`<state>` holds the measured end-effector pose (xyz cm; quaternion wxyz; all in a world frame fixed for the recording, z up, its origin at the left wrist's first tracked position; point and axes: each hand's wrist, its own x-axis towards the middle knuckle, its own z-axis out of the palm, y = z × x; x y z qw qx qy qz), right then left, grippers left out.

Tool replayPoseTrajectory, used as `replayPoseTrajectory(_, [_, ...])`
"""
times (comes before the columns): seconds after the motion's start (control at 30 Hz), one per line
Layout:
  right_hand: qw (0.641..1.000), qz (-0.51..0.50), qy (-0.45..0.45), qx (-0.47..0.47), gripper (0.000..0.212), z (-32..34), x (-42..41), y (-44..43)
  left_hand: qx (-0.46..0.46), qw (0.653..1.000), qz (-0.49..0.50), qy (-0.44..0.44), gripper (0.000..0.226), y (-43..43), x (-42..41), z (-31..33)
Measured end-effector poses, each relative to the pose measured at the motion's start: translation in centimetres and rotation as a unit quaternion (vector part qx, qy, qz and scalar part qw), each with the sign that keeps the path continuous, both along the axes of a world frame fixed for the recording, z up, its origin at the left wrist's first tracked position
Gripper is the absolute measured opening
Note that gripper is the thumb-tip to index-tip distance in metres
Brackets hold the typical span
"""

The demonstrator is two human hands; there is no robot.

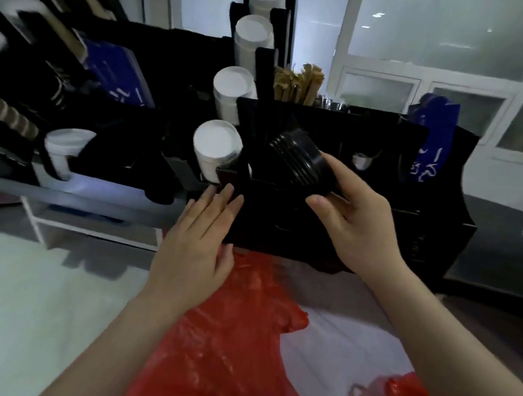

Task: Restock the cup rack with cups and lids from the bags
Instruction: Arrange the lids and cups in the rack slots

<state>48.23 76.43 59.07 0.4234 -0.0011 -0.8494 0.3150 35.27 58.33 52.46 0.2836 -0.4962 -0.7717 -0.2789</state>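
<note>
Grasped in right grip (357,221), between thumb and curled fingers: stack of black lids (303,160), tilted toward black cup rack (282,235) just beyond grip, likely to be slid into slot. Rack front touched by left grip (197,242), released and flat, seemingly for steadying. White cup stacks (217,148) racked left of lids. Red bag (232,340) spread on table below both grips
</note>
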Motion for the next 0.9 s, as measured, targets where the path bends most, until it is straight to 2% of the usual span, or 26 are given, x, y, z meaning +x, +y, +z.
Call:
replayPoseTrajectory(0.1, [0.999, 0.0, 0.032, 0.04, 0.056, -0.5, -3.0, -4.0, 0.012, 1.0, 0.0, -0.009, 0.059, -3.8, -3.3, -0.7])
replayPoseTrajectory(0.23, [0.967, -0.133, 0.134, 0.171, 0.048, -0.7, -7.1, -7.0, 0.011, 1.0, -0.005, -0.019, 0.059, -8.4, -8.2, -1.0])
replayPoseTrajectory(0.4, [0.95, -0.247, 0.172, 0.089, 0.048, -0.1, -8.5, -8.5, 0.009, 0.999, -0.046, -0.027, 0.059, -10.6, -12.5, -0.5])
replayPoseTrajectory(0.63, [0.934, -0.209, 0.177, 0.229, 0.045, 3.1, -12.1, -14.2, -0.018, 0.995, -0.074, -0.058, 0.071, -11.3, -15.8, -0.5])
replayPoseTrajectory(0.77, [0.934, -0.185, 0.177, 0.251, 0.044, 3.6, -15.3, -16.9, -0.036, 0.995, -0.066, -0.06, 0.071, -12.7, -17.9, -0.8])
replayPoseTrajectory(0.9, [0.95, -0.161, 0.151, 0.221, 0.045, 2.5, -18.5, -19.1, -0.027, 0.996, -0.051, -0.063, 0.073, -14.0, -20.4, -1.3])
